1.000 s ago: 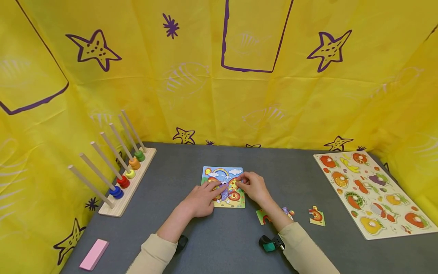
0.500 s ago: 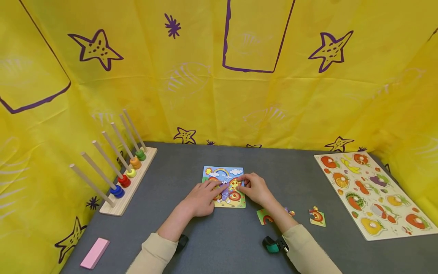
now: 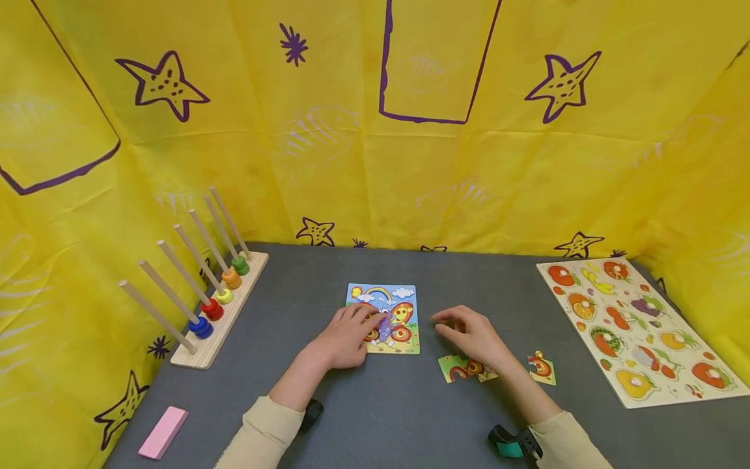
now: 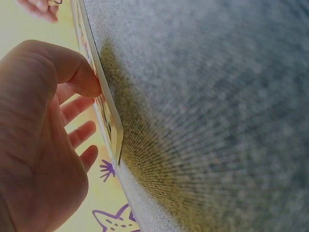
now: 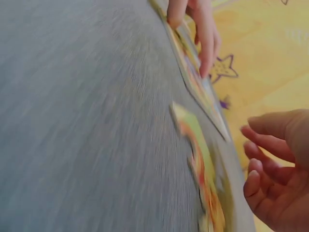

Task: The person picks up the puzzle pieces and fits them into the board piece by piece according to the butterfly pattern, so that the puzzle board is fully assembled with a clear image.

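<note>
A square jigsaw puzzle with a butterfly picture [image 3: 404,294] lies on the dark table in the head view. My left hand [image 3: 344,340] rests on its left part with the fingers spread over the picture. In the left wrist view, the thumb [image 4: 79,77] touches the puzzle's near edge. To the right of the board hovers my right hand [image 3: 473,335], fingers loosely bent and holding nothing. Below it lie loose puzzle pieces [image 3: 451,369], partly hidden by that hand. Farther right is another loose piece [image 3: 542,370] with an orange-red swirl.
A wooden peg stacker [image 3: 219,319] with coloured rings stands at left. Nearer on that side lies a pink block [image 3: 163,432]. At right there is a wooden fruit puzzle board [image 3: 592,345]. Yellow cloth [image 3: 375,176] hangs behind the table.
My right hand has let go at the puzzle's right side and moved right and slightly nearer, over the loose pieces. The butterfly's right wing is now uncovered. My left hand has stayed on the board.
</note>
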Motion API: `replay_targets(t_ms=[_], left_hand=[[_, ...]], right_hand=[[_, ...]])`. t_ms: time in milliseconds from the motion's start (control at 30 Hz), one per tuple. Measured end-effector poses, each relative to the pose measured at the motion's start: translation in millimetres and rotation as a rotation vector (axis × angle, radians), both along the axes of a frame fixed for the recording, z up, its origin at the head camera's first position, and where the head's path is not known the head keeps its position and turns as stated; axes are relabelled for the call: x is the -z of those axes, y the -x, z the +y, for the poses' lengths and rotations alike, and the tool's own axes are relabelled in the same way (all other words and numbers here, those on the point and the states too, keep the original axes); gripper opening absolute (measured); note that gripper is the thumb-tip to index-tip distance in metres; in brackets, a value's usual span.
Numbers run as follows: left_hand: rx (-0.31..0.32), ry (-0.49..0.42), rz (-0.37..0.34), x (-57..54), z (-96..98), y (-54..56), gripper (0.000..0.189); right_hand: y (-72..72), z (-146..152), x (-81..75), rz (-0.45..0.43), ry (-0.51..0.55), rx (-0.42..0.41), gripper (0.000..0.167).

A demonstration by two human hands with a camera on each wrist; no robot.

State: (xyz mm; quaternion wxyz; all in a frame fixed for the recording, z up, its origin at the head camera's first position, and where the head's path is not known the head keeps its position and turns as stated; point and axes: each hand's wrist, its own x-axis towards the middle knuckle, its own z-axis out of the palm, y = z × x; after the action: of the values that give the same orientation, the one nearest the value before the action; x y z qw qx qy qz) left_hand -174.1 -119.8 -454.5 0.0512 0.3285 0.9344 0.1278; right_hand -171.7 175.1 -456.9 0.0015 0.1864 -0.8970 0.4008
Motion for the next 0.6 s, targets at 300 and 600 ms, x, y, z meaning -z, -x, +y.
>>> replay_targets(t_ms=[300,600], left_hand=[[-0.072,-0.106,-0.080,-0.1,-8.5,-7.1,0.064],[-0.212,-0.185,-0.276,-5.0,-31.0,-46.4,0.075]], right_hand=[[-32.4,38,2.8,0.072,-0.109,-0.063,0.025],[-49.2,45,14.2,0.216,-0.112,-0.060,0.028]])
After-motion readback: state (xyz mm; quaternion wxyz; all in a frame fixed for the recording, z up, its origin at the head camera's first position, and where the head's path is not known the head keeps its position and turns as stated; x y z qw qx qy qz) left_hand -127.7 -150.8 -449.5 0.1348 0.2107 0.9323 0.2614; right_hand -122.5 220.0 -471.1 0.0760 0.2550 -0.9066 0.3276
